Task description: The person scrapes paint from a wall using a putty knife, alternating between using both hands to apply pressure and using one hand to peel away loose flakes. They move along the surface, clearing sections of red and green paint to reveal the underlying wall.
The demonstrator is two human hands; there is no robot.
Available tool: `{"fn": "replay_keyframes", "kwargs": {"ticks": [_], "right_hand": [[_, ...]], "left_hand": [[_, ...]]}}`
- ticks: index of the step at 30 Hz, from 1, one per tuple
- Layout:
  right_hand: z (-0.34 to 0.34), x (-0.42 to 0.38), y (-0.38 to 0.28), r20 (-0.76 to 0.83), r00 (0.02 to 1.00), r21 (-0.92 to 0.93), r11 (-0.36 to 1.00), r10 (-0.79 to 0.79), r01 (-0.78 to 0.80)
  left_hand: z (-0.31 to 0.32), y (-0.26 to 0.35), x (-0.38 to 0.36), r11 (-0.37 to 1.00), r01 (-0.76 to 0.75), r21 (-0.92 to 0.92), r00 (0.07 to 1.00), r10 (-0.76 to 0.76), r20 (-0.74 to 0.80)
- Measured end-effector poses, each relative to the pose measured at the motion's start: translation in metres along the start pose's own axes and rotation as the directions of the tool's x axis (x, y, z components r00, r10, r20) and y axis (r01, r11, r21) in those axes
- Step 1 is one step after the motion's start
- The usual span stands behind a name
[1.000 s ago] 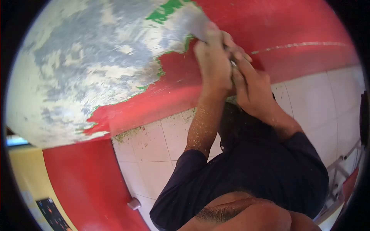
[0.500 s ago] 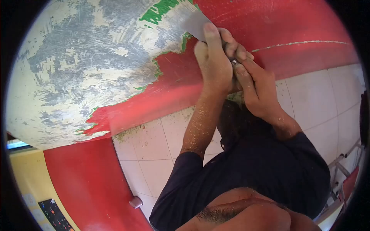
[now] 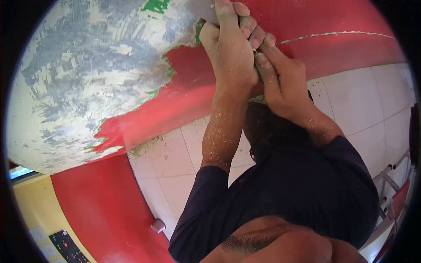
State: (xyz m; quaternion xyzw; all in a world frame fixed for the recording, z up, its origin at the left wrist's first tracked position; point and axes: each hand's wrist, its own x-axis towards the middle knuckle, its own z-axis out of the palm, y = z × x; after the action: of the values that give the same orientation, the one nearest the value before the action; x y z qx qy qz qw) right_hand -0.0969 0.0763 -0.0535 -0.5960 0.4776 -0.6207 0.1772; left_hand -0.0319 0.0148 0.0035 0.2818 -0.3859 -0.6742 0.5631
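Both my hands grip one scraper against a big curved red-painted surface. My left hand is wrapped round the handle just behind the grey metal blade, with a finger laid along the blade. My right hand clasps the handle's rear end, pressed against the left hand. The handle is hidden inside the fists. The blade lies at the edge of the scraped patch, where white and grey undercoat shows with green flecks along the red border. Paint dust covers both forearms.
White floor tiles lie below, with paint flakes heaped along the foot of the red surface. A yellow wall with a dark button panel is at the lower left. A metal frame stands at the right edge.
Both hands have pushed the scraper up and slightly left along the surface; the blade now sits at the top edge of the view.
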Motion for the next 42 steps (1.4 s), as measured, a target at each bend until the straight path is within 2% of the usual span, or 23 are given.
{"fn": "replay_keyframes", "kwargs": {"ticks": [3,8,10,12,13,15,16,17,20,21,24,26,27,30,32,33,36,37,39,40,42], "right_hand": [[-0.003,0.004,-0.006,0.027,1.000,-0.014,1.000,-0.003,0.004],[0.000,-0.013,0.013,-0.027,0.999,-0.005,0.999,-0.041,0.041],[-0.002,0.007,0.010,-0.016,0.995,-0.019,0.995,-0.098,0.098],[-0.008,0.019,-0.005,0.061,0.997,-0.043,0.997,-0.054,0.057],[-0.007,0.030,-0.014,0.047,0.994,-0.037,0.995,-0.096,0.098],[0.000,0.016,0.000,-0.067,0.985,0.013,0.987,-0.156,0.158],[-0.002,0.009,0.007,-0.049,0.990,0.004,0.991,-0.134,0.134],[-0.003,0.003,0.015,-0.032,0.993,-0.005,0.994,-0.111,0.111],[-0.010,0.003,0.013,0.025,0.999,-0.014,0.999,-0.044,0.044],[-0.009,0.010,0.008,0.034,0.998,-0.021,0.999,-0.050,0.050],[-0.003,0.014,0.002,0.008,0.998,-0.010,0.998,-0.068,0.068],[0.001,-0.011,0.023,-0.067,0.996,0.022,0.998,-0.065,0.067],[0.000,0.000,0.023,-0.056,0.993,0.021,0.995,-0.101,0.102],[-0.006,0.017,0.004,-0.011,0.996,0.018,0.996,-0.085,0.085],[-0.005,0.033,-0.014,0.027,0.997,0.003,0.997,-0.079,0.079],[0.004,0.025,0.000,-0.091,0.981,0.040,0.984,-0.169,0.173],[0.001,-0.004,0.018,-0.053,0.998,0.071,0.997,-0.029,0.033],[0.000,0.001,0.011,-0.021,0.999,0.058,0.998,-0.032,0.033],[-0.005,0.024,-0.008,0.046,0.998,0.028,0.999,-0.039,0.038],[-0.005,0.022,-0.007,0.024,0.999,0.030,0.998,-0.048,0.047],[-0.002,0.016,-0.005,-0.005,0.997,0.044,0.996,-0.080,0.080]], "left_hand": [[0.004,0.008,0.007,1.000,0.005,0.006,1.000,-0.005,-0.019],[-0.002,-0.003,-0.002,0.998,-0.014,0.058,0.998,0.017,-0.055],[-0.002,-0.010,0.001,0.998,-0.051,0.048,0.999,0.051,0.003],[0.000,0.010,0.014,0.987,-0.163,0.010,0.982,0.161,0.094],[0.005,0.019,0.020,0.974,-0.227,-0.024,0.963,0.228,0.142],[0.000,0.005,0.010,0.967,-0.193,0.166,0.981,0.187,0.055],[-0.005,-0.007,0.006,0.951,-0.179,0.252,0.983,0.181,0.014],[-0.009,-0.023,0.001,0.980,-0.106,0.167,0.993,0.112,-0.030],[-0.002,-0.012,0.003,0.978,-0.145,0.147,0.989,0.143,0.028],[0.007,0.004,0.006,0.989,-0.124,0.080,0.992,0.125,-0.008],[-0.001,0.005,0.010,0.958,-0.232,0.170,0.972,0.220,0.083],[-0.007,-0.017,0.001,0.980,-0.132,0.147,0.990,0.137,-0.027],[-0.008,-0.026,0.000,0.989,-0.080,0.126,0.993,0.090,-0.079],[0.010,0.008,0.008,0.955,-0.223,0.194,0.974,0.224,0.019],[0.005,0.015,0.011,0.941,-0.196,0.275,0.980,0.182,0.075],[0.004,0.019,0.013,0.929,-0.197,0.313,0.979,0.173,0.105],[-0.011,-0.017,0.005,0.971,-0.095,0.219,0.995,0.091,0.030],[-0.004,-0.009,0.007,0.944,-0.161,0.289,0.984,0.175,-0.025],[0.006,0.015,0.012,0.972,-0.190,0.137,0.982,0.188,0.028],[0.009,0.022,0.014,0.974,-0.219,0.054,0.975,0.216,0.052],[0.005,0.010,0.007,0.980,-0.157,0.120,0.987,0.159,-0.007]]}}
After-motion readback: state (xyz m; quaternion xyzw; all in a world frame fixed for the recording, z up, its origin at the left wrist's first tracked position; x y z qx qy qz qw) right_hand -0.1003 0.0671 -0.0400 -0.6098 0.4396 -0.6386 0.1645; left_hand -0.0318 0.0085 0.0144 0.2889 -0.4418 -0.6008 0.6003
